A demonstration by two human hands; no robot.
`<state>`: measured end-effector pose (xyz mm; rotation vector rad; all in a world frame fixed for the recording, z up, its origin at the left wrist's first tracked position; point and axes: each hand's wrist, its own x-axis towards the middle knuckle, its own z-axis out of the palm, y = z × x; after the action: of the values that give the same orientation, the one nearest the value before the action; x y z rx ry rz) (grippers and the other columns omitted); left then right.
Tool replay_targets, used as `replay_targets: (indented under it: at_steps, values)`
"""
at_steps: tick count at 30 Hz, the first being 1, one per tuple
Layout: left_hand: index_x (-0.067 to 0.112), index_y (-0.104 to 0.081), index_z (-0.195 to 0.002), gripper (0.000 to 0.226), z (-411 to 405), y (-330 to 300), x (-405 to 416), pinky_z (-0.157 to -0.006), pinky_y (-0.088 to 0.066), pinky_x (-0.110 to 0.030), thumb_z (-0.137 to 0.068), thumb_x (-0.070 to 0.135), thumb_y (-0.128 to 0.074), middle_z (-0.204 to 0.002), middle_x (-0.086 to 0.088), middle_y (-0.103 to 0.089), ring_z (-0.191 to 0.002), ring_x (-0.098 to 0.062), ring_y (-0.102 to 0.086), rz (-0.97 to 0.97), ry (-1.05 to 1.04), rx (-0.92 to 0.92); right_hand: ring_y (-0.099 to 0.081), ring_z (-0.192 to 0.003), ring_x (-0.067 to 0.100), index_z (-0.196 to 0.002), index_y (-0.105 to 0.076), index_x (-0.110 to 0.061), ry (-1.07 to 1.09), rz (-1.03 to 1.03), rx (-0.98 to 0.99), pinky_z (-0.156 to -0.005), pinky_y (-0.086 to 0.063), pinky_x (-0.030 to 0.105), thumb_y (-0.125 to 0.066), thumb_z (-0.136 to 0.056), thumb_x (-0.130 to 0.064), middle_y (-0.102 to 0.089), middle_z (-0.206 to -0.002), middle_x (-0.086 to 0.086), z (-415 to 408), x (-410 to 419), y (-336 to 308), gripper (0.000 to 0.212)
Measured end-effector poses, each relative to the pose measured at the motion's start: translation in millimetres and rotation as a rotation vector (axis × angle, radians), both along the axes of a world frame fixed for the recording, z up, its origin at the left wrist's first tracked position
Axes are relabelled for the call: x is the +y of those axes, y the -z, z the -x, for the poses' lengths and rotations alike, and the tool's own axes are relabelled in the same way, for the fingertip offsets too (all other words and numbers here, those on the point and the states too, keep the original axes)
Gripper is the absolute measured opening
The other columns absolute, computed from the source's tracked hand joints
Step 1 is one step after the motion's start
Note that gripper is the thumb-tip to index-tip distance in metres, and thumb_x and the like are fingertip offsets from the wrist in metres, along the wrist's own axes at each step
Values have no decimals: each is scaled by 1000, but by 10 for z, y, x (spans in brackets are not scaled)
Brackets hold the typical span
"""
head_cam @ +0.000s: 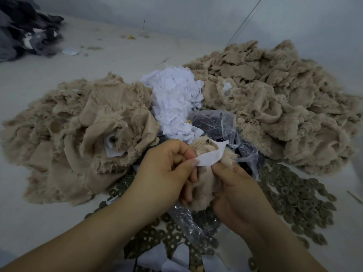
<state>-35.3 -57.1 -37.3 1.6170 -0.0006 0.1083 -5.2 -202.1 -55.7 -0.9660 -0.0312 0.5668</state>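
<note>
Both hands meet low in the middle of the table (39, 79), working one small fur piece (204, 185). The left hand (167, 165) pinches the near end of a white patch (210, 157) between thumb and forefinger. The patch lies across the top of the fur piece and runs off toward 2 o'clock. The right hand (237, 189) grasps the fur piece itself, thumb on top just under the patch, the other fingers curled behind the cloth. The piece hangs between the two palms, its frayed edge toward 6 o'clock.

From the hands, a beige heap (78, 138) spreads at 10 o'clock and a larger beige pile (275, 99) at 2 o'clock. White scraps (174, 99) are stacked at 12 o'clock, touching both. A clear bag (216, 122) of dark bits sits just behind the fur piece. Metal rings (300, 195) lie scattered at 4 o'clock and under the wrists. Dark cloth (25, 26) is bunched far off at 11 o'clock.
</note>
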Motion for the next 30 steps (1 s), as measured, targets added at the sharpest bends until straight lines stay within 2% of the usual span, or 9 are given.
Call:
replay_targets:
  at_steps: [3,7,12,16,19,22,25,27,30]
  values:
    - [-2,-58,-83,11,-8,3,24,-36,-44,-27,-94,-1,-58,-57,-16,-61,-35,-26,-51,38,-8,18,-59,-84,38,-116,-56,12,21,36,11,-87,-48,55,-46,-102,-24,-60,-95,28,13,-3,8,40]
    - [-3,-59,-79,15,-26,-4,43,-36,-42,-25,-93,1,-61,-56,-20,-61,-33,-26,-50,34,-10,24,-70,-100,34,-113,-70,-1,77,84,-12,-91,-57,44,-53,-93,-28,-72,-109,22,12,-41,23,37]
    - [0,-59,-77,16,-55,-12,64,-35,-39,-23,-93,3,-62,-55,-16,-62,-32,-23,-49,-17,-11,62,-73,-88,33,-100,-76,-3,62,65,-68,-72,-60,37,-62,-87,-23,-73,-100,23,18,-88,9,27]
    - [3,-61,-77,15,-51,-19,85,-36,-42,-26,-91,8,-66,-52,-9,-61,-34,-22,-50,-110,-31,37,-69,-98,39,-114,-66,7,-32,-21,-95,-83,-57,43,-67,-88,-18,-69,-106,28,25,-84,1,36]
    - [7,-63,-74,16,-57,-14,77,-37,-43,-26,-88,10,-70,-49,-5,-60,-35,-18,-51,-210,-43,-11,-68,-104,41,-113,-70,1,-9,74,-111,-84,-57,42,-75,-79,-21,-69,-112,27,14,-80,28,40]
    - [10,-64,-76,13,-53,3,62,-37,-44,-26,-87,11,-71,-50,0,-60,-36,-17,-52,-207,-48,-28,-66,-109,43,-115,-69,1,24,65,-21,-88,-56,47,-69,-86,-18,-67,-116,29,8,-77,40,34]
    - [13,-65,-85,14,-52,13,61,-36,-45,-28,-83,23,-73,-54,5,-61,-40,-17,-53,-90,-26,16,-57,-120,48,-127,-60,4,-17,10,87,-104,-45,56,-61,-91,-24,-60,-127,33,-2,-76,23,45]
    - [16,-66,-82,16,-57,23,69,-37,-45,-28,-80,29,-74,-55,4,-61,-42,-16,-53,-89,13,32,-55,-124,47,-129,-59,5,-55,-8,146,-109,-40,57,-60,-92,-28,-57,-130,34,-11,-80,17,50]
    - [18,-68,-71,18,-75,56,94,-38,-42,-25,-88,15,-70,-51,-11,-57,-41,-21,-48,-45,33,45,-65,-109,40,-121,-66,5,-122,-32,207,-97,-53,48,-58,-93,-35,-64,-121,30,-20,-100,14,49]
